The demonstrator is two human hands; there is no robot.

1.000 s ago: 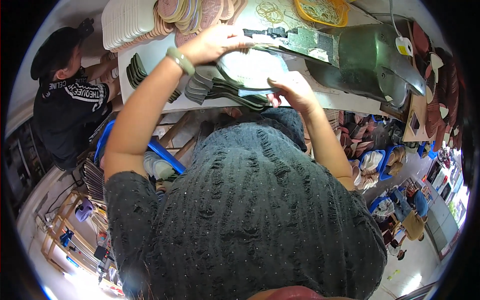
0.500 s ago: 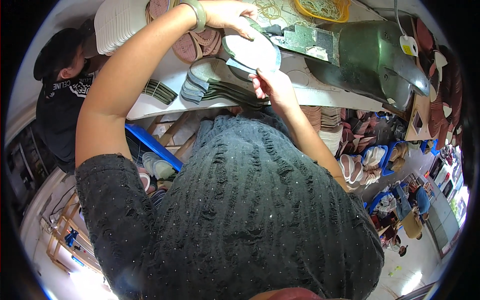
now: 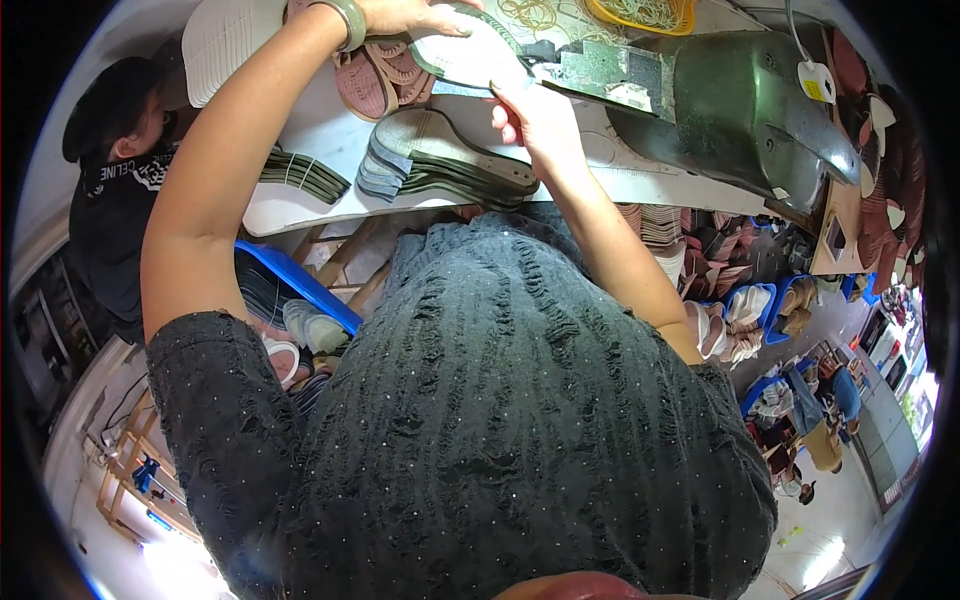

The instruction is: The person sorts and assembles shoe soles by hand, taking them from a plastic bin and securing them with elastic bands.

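Note:
Between my two hands is an insole (image 3: pixel 468 55) with a white, brightly lit face and a dark green rim. My left hand (image 3: pixel 425 15), below a jade-coloured bangle, grips its far left edge, thumb on top. At the near right edge my right hand (image 3: pixel 540 118) pinches it between thumb and fingers. The insole lies beside the flat plate of a dark green sewing machine (image 3: pixel 750 110); whether it touches the plate I cannot tell. A fanned stack of grey and dark green insoles (image 3: pixel 450 155) rests on the white table just nearer to me.
Pink sandal pieces (image 3: pixel 375 80) and a pile of white soles (image 3: pixel 230 45) stand at left. A tied bundle of dark strips (image 3: pixel 303 175) lies by the table edge. Far back is a yellow basket (image 3: pixel 655 14) of cords. A co-worker (image 3: pixel 115 190) is at left; blue crates (image 3: pixel 300 285) stand below.
Both hands have shifted left and a little farther away, carrying the insole along the machine's plate. The insole stack on the table now shows more fully.

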